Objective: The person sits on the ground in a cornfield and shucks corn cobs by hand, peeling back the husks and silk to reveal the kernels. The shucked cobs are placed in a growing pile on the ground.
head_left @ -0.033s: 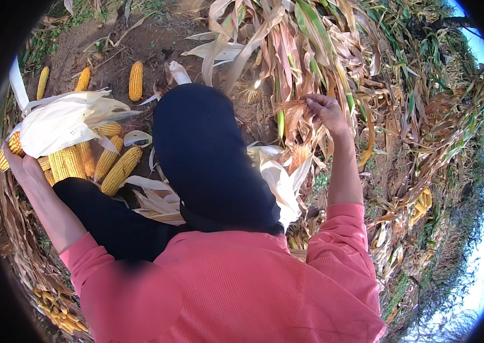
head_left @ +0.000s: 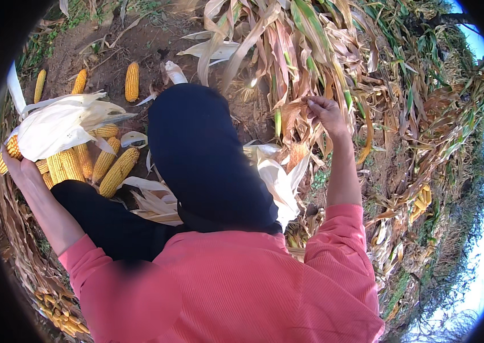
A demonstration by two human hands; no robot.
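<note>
At the far left, my left hand (head_left: 23,171) is closed around a yellow corn cob (head_left: 11,150); its fingers are partly hidden. A pale, papery husk (head_left: 59,126) spreads beside that hand, over a pile of bare cobs (head_left: 64,166). On the right, my right hand (head_left: 327,114) pinches the edge of a dry brown corn husk (head_left: 295,111) between thumb and fingertips. That husk hangs at the near end of a heap of dried corn stalks (head_left: 293,46). Below it lies an opened white husk (head_left: 279,177), next to my knee.
Several loose cobs, one of them an upright-lying cob (head_left: 132,82), rest on brown soil (head_left: 110,66) beyond the pile. My dark-clad knee (head_left: 196,137) rises between my hands. More cobs (head_left: 62,314) lie at lower left, and another small group (head_left: 421,203) at right.
The whole view has shifted slightly, with the ground and cobs a little farther left. Both hands keep nearly the same place and hold.
</note>
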